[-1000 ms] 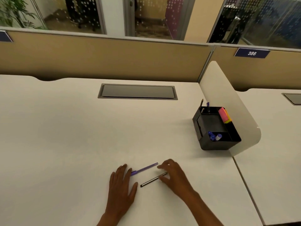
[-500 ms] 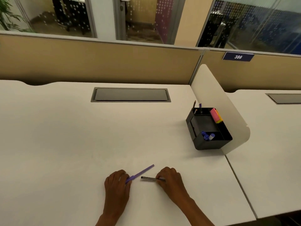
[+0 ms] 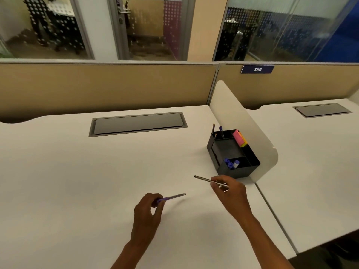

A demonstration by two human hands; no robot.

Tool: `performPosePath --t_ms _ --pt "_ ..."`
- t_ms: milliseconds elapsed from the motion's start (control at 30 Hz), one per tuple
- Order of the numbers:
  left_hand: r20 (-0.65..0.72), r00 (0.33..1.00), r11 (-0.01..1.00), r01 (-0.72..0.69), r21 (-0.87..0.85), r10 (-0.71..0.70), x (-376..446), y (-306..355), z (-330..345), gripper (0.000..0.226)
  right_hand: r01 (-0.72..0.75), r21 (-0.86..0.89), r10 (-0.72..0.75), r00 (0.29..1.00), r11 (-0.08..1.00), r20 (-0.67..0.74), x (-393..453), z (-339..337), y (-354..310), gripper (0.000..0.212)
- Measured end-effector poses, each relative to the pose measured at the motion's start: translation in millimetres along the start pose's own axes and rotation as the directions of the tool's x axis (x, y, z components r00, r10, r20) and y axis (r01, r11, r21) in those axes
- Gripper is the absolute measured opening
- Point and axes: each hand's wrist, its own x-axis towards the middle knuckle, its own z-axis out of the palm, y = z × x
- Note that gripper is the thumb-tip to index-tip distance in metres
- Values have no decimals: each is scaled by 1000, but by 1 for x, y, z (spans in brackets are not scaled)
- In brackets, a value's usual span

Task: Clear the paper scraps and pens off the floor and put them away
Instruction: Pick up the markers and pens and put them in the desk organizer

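My left hand (image 3: 148,210) pinches a purple pen (image 3: 172,197) just above the white desk (image 3: 77,181), its tip pointing right. My right hand (image 3: 230,193) pinches a thin dark pen (image 3: 204,179), lifted off the desk and pointing left. It hovers just in front of the black desk organizer (image 3: 233,154). The organizer holds several blue-capped pens in its near compartment, pens at the back left and pink and yellow sticky notes at the back right.
A white curved divider (image 3: 242,121) stands right behind the organizer. A grey cable flap (image 3: 138,124) lies in the desk at the back. A tan partition (image 3: 106,86) bounds the desk; a second desk (image 3: 310,162) lies to the right.
Both hands have lifted their pens off the desk. My right hand has carried the dark pen up and right towards the organizer; my left hand has raised the purple pen slightly.
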Motion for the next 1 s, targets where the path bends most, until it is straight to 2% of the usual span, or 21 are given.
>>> performPosePath --t_ms 133,333,433,667,833,1000 --pt "-18 998 996 -67 -59 66 32 29 12 13 9 30 -6 994 1000 -106 35 -40 -14 17" --pt "-53 980 976 -195 -93 191 91 80 31 8 -7 -90 -19 956 996 -293 98 -83 -21 23" --pt "-56 958 955 -286 -83 282 116 106 42 8 -17 -111 -18 950 994 -311 122 -93 -22 29" --pt "-27 900 898 -436 -50 436 181 164 92 10 23 -67 -45 934 997 -354 153 -108 -15 20" --pt "86 862 864 -503 28 499 230 178 139 10 33 -12 -35 940 999 -339 155 -119 -1 18" --pt "249 830 825 -543 159 499 262 171 180 14 22 38 -7 938 999 -346 149 -130 16 16"
